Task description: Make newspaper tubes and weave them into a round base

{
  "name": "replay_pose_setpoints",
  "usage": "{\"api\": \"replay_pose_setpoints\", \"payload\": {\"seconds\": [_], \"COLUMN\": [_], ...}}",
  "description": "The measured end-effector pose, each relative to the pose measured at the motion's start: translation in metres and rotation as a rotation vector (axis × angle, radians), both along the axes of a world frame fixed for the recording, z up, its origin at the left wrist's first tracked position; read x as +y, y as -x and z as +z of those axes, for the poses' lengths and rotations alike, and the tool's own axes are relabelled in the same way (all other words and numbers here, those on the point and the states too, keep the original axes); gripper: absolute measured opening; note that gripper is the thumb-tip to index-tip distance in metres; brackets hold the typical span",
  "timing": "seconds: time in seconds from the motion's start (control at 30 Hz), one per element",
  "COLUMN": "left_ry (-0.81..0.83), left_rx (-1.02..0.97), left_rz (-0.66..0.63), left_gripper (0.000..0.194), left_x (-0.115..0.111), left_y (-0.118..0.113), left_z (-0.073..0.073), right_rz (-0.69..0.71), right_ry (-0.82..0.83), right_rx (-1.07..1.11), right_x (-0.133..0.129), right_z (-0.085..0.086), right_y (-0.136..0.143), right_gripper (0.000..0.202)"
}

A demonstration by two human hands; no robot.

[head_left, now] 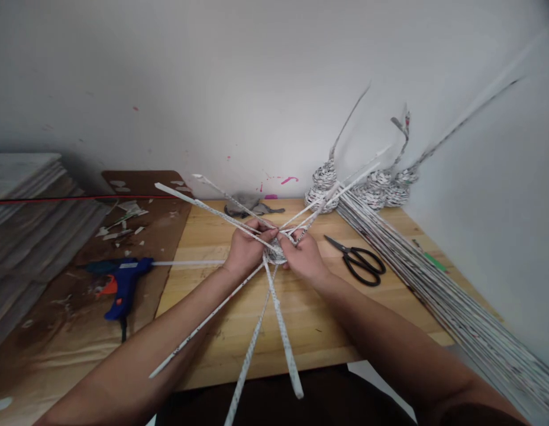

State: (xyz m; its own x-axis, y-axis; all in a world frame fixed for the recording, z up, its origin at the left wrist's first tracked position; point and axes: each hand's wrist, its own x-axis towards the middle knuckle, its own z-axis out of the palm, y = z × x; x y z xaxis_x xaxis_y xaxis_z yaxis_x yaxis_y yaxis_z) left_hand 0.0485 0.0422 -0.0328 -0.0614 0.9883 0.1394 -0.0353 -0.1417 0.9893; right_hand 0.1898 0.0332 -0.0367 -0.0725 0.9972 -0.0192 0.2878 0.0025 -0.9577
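Observation:
Between my hands is a small round piece woven from rolled paper tubes [275,253], with several long white printed tubes sticking out from it on all sides. My left hand [250,245] grips its left edge, thumb and fingers pinched near the top. On the opposite side my right hand [303,253] is closed on the weave, its thumb close to the left thumb. Two tubes point down toward my lap and others reach up left and up right. The fingers under the weave are partly hidden.
Black-handled scissors [361,260] lie right of my hands. A bundle of paper tubes [416,266] runs along the right side. Woven paper gourd shapes [324,183] stand by the wall. A blue glue gun [126,287] rests left on brown cardboard, near stacked sheets [30,236].

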Motion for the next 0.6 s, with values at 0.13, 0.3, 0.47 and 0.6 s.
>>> {"api": "replay_pose_setpoints", "payload": {"seconds": [0.13,0.3,0.47,0.6], "left_ry": [-0.007,0.056,0.067,0.031], "left_rx": [-0.002,-0.136,-0.086,-0.016], "left_rz": [-0.011,-0.072,-0.046,0.048], "left_gripper": [0.017,0.031,0.031,0.020], "left_x": [0.0006,0.0016,0.0027,0.0018], "left_y": [0.0000,-0.0010,-0.0012,-0.0011], "left_z": [0.0004,-0.0026,-0.0046,-0.0017], "right_rz": [0.002,0.017,0.041,0.026], "right_ry": [-0.019,-0.110,-0.100,-0.038], "right_rx": [-0.005,-0.014,0.020,0.123], "right_x": [0.0001,0.0029,0.0054,0.0053], "right_z": [0.0027,-0.0006,-0.0048,-0.0047], "right_y": [-0.0004,-0.0030,-0.0038,-0.0005], "right_gripper": [0.022,0.018,0.016,0.020]}}
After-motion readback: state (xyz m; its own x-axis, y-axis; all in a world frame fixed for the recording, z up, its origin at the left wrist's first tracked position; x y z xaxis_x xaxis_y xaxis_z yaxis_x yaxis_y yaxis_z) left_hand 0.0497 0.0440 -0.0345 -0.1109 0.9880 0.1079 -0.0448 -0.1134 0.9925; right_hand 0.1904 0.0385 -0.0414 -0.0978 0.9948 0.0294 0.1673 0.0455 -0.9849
